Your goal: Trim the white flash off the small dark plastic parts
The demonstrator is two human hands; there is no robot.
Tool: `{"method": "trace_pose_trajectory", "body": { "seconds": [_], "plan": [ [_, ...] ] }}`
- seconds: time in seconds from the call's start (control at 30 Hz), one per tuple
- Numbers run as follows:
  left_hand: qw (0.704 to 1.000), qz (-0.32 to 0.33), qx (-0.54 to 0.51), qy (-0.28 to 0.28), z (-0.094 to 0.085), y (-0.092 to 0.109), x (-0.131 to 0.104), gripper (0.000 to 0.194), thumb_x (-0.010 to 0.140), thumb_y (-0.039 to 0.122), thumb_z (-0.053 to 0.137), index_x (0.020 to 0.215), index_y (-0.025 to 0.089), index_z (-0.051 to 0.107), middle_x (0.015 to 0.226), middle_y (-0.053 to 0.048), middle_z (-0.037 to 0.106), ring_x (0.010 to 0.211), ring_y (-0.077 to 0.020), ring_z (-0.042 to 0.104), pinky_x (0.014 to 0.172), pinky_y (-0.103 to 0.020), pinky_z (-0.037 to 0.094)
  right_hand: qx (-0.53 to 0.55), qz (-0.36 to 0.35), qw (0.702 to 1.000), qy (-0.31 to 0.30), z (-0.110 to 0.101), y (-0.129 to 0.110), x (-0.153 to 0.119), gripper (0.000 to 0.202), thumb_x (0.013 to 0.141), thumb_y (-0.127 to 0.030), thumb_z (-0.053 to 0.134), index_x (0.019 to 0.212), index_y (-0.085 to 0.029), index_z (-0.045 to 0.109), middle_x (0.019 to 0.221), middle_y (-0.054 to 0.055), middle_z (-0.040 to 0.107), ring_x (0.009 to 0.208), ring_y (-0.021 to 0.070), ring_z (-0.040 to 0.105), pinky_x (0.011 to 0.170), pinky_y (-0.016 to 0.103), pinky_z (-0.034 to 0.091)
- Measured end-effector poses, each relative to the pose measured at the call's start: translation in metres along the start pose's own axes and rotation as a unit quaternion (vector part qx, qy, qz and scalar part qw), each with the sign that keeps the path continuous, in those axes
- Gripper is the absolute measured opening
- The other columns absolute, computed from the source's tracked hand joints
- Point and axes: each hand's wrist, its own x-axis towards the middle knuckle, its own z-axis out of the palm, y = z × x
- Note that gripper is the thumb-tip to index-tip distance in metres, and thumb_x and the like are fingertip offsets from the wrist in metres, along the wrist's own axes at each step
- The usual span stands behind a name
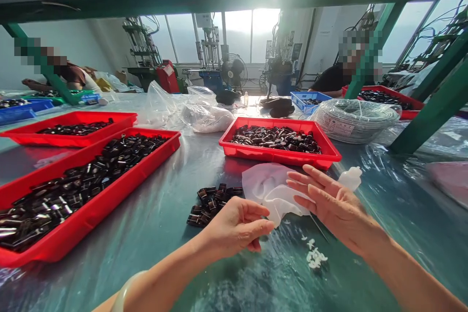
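Observation:
My left hand [243, 226] is over the table beside a small pile of black parts [210, 204]. Its fingers are curled and slightly apart, with nothing visible between them. My right hand [329, 200] is raised with its fingers spread, holding nothing. Between and behind the hands lies a crumpled white translucent sheet [270, 187]. A thin metal tool [319, 226] lies partly under my right hand. Small white scraps [315, 257] are on the table below it.
A red tray [280, 156] of black parts stands behind the sheet. Two more red trays, one long [91, 214], are at the left. A wrapped cable coil [356, 119] and green post [431, 107] stand right. People sit beyond.

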Motion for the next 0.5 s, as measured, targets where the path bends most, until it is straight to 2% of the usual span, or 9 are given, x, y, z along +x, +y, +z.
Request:
{"method": "trace_pose_trajectory", "body": {
  "seconds": [0.1,0.17,0.2,0.27,0.33,0.4,0.5],
  "plan": [
    [0.998,0.030,0.056,0.009,-0.006,0.001,-0.001,0.029,0.074,0.036,0.060,0.086,0.010,0.067,0.059,0.001,0.056,0.048,-0.0072,0.049,0.045,-0.017,0.039,-0.036,0.029,0.999,-0.007,0.000,0.005,-0.004,0.054,0.071,-0.034,0.071,0.119,-0.021,0.052,0.110,0.010,0.065,0.088,0.0172,0.063,0.073,0.029,0.049],
    [0.989,0.062,0.125,0.054,-0.016,0.005,0.000,0.027,0.076,0.032,0.056,0.085,0.009,0.069,0.060,-0.001,0.058,0.052,-0.0092,0.051,0.047,-0.018,0.039,-0.064,0.034,0.997,0.003,0.001,0.007,-0.006,0.047,0.068,-0.036,0.073,0.110,-0.018,0.059,0.098,0.009,0.069,0.078,0.0150,0.063,0.068,0.027,0.048],
    [0.977,0.080,0.173,0.093,-0.023,0.008,0.000,0.026,0.076,0.029,0.054,0.083,0.009,0.069,0.062,-0.003,0.061,0.055,-0.0104,0.052,0.048,-0.018,0.040,-0.078,0.036,0.996,0.006,0.001,0.008,-0.007,0.044,0.067,-0.036,0.073,0.106,-0.017,0.062,0.093,0.008,0.069,0.074,0.0146,0.062,0.066,0.027,0.048],
    [0.934,0.112,0.282,0.187,-0.039,0.013,0.001,0.024,0.075,0.024,0.052,0.082,0.011,0.071,0.066,-0.004,0.065,0.060,-0.0124,0.055,0.052,-0.020,0.041,-0.108,0.043,0.993,0.006,0.001,0.008,-0.008,0.041,0.066,-0.038,0.074,0.100,-0.017,0.065,0.088,0.008,0.070,0.070,0.0145,0.061,0.065,0.028,0.048],
    [0.895,0.112,0.361,0.239,-0.052,0.016,0.002,0.024,0.073,0.021,0.050,0.079,0.012,0.071,0.065,-0.004,0.065,0.062,-0.0135,0.056,0.054,-0.021,0.041,-0.130,0.048,0.990,0.002,0.001,0.009,-0.009,0.039,0.065,-0.040,0.074,0.097,-0.018,0.067,0.087,0.007,0.070,0.069,0.0147,0.060,0.064,0.028,0.048],
    [0.881,0.101,0.391,0.247,-0.060,0.017,0.003,0.023,0.071,0.018,0.050,0.075,0.013,0.072,0.062,-0.003,0.064,0.061,-0.0139,0.056,0.054,-0.022,0.041,-0.141,0.054,0.989,-0.004,0.002,0.009,-0.011,0.038,0.064,-0.041,0.074,0.095,-0.019,0.068,0.084,0.007,0.071,0.068,0.0146,0.060,0.064,0.028,0.048],
    [0.875,0.103,0.418,0.222,-0.060,0.016,0.003,0.021,0.069,0.016,0.051,0.072,0.015,0.072,0.062,-0.002,0.064,0.060,-0.0137,0.055,0.056,-0.022,0.042,-0.143,0.064,0.988,-0.010,0.005,0.010,-0.014,0.036,0.064,-0.041,0.074,0.091,-0.019,0.070,0.081,0.006,0.071,0.066,0.0141,0.059,0.064,0.028,0.047]
  ]
}}
